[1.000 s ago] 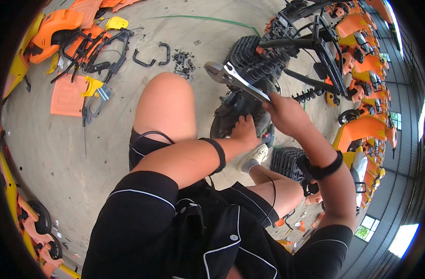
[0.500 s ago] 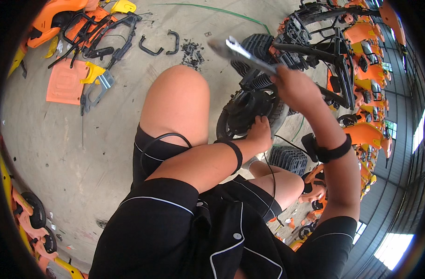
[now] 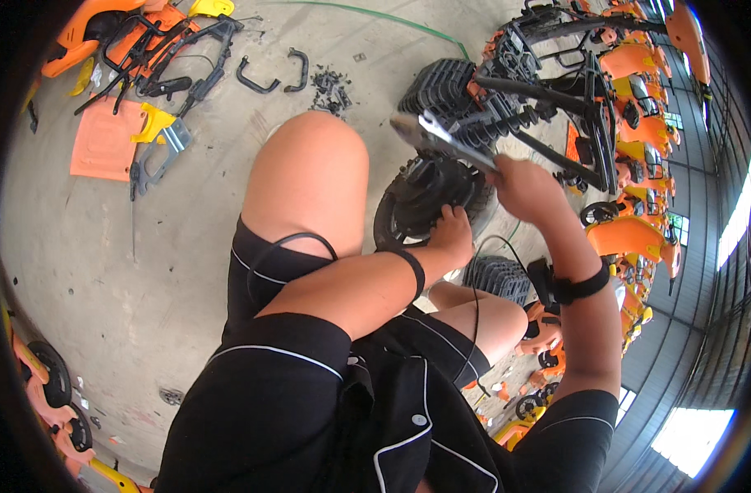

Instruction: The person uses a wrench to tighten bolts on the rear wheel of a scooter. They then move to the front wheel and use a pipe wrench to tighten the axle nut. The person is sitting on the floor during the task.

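Note:
My right hand (image 3: 530, 187) is closed around the handle of a metal wrench (image 3: 449, 141), its head blurred by motion, with a shiny jaw edge. The wrench hangs above a black wheel (image 3: 392, 205) that lies on its side between my legs. At the wheel's hub, on the side nearest me, my left hand (image 3: 453, 234) rests with bent, closed fingers. What those fingers hold is too small to make out. The wheel joins a stripped scooter frame (image 3: 548, 94) with a coil-spring shock absorber (image 3: 490, 130).
Black ribbed crates (image 3: 437, 86) stand beside the frame. A pile of small black fasteners (image 3: 330, 90), two curved black handles (image 3: 296, 71) and an orange panel (image 3: 104, 140) lie on the concrete floor. Orange scooters (image 3: 630, 238) line the right. A black cable (image 3: 476, 304) hangs by my right knee.
The wrench has swung down toward the wheel with my right hand. My left hand stays at the hub. The whole view has shifted slightly.

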### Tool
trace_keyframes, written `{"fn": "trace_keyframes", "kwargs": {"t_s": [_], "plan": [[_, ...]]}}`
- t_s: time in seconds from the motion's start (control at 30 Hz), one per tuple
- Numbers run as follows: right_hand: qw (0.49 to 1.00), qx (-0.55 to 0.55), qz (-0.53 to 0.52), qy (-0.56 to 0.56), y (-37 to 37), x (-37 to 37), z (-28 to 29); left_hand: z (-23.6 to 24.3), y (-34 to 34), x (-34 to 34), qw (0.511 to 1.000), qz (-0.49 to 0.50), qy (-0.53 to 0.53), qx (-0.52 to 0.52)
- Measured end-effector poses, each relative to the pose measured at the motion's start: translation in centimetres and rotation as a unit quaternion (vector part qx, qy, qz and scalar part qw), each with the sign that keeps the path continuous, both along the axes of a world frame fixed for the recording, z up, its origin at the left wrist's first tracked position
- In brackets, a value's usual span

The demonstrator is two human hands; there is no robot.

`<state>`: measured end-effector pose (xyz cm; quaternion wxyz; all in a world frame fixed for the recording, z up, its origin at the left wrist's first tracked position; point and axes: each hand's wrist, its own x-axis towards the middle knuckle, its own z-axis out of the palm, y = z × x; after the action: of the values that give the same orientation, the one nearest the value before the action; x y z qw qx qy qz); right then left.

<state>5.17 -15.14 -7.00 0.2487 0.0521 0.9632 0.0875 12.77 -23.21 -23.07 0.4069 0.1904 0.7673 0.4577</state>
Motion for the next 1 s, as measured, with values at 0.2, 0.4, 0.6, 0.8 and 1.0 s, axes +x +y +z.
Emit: {"fn": "trace_keyframes", "kwargs": {"t_s": [0.2, 0.4, 0.6, 0.8, 1.0], "plan": [[0.998, -0.027, -0.032, 0.042, -0.1, 0.2, -2.4, 0.0, -0.1, 0.8, 1.000, -0.022, -0.006, -0.017], [0.998, 0.007, -0.034, -0.045, -1.3, 0.4, -2.3, -0.9, 0.1, 1.2, 1.000, -0.026, 0.012, -0.009], [0.988, -0.111, -0.049, 0.101, -5.0, -4.9, 3.7, -0.1, -1.4, 0.8, 0.995, -0.050, 0.072, -0.050], [0.935, -0.247, -0.017, 0.253, -4.4, -2.6, 2.0, -0.3, -1.0, 1.9, 0.989, -0.057, 0.087, -0.108], [0.995, -0.015, 0.024, -0.092, 1.8, 3.0, -0.2, -0.8, -0.6, 2.4, 0.989, -0.065, 0.082, -0.105]]}}
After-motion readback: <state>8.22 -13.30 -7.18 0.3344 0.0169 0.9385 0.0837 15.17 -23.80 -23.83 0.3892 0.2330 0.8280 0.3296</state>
